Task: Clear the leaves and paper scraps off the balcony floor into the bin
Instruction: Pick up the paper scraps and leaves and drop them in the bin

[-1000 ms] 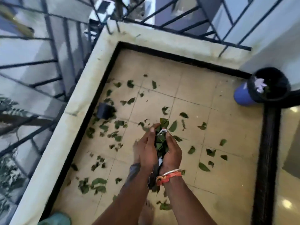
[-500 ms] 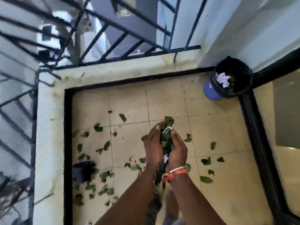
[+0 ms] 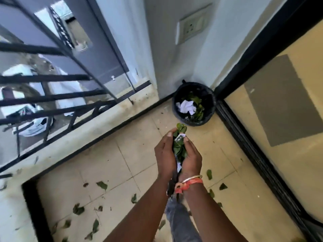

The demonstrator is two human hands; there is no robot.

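Observation:
My left hand point(image 3: 165, 154) and my right hand point(image 3: 191, 158) are cupped together around a bundle of green leaves and paper scraps point(image 3: 179, 147). Leaves stick out past my fingertips. The black-lined bin point(image 3: 176, 100) stands in the corner just beyond my hands, with crumpled white paper point(image 3: 186, 106) and leaves inside. Several loose leaves point(image 3: 102, 185) lie on the tiled balcony floor point(image 3: 139, 154) behind and beside my arms.
A black railing point(image 3: 52, 98) on a concrete ledge point(image 3: 87, 135) runs along the left. A black sliding-door frame point(image 3: 253, 145) closes off the right. The wall above the bin carries a socket plate point(image 3: 192, 25).
I have turned and moved toward the bin; it now sits much closer, right beyond my fingertips. Both hands still hold the same bundle of leaves and paper.

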